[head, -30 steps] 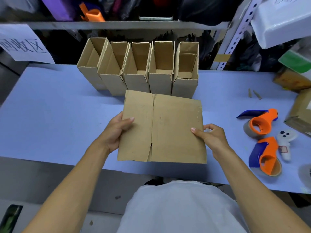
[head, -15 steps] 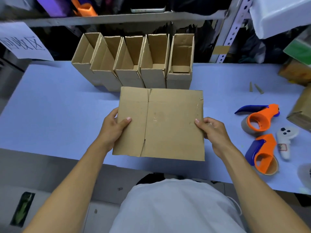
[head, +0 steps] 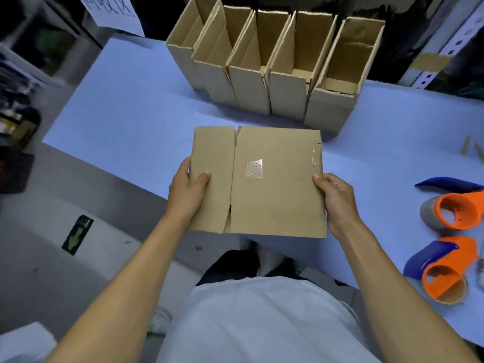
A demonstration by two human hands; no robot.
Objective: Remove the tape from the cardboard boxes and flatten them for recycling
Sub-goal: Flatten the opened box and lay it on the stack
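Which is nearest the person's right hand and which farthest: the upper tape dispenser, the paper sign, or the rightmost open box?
From the right hand:
1. Upper tape dispenser, on the table just to its right.
2. Rightmost open box, at the back of the table, ahead of the hand.
3. Paper sign, far back on the left.

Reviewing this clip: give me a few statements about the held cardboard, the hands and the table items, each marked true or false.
1. Both hands hold the flattened box, the left hand at its left edge and the right hand at its right edge. True.
2. The flattened box is free of tape. False: a clear tape patch sits near its middle.
3. Five open boxes stand in a row on the table. True.
4. The tape dispensers lie to the left of the person. False: both orange and blue dispensers lie on the right.
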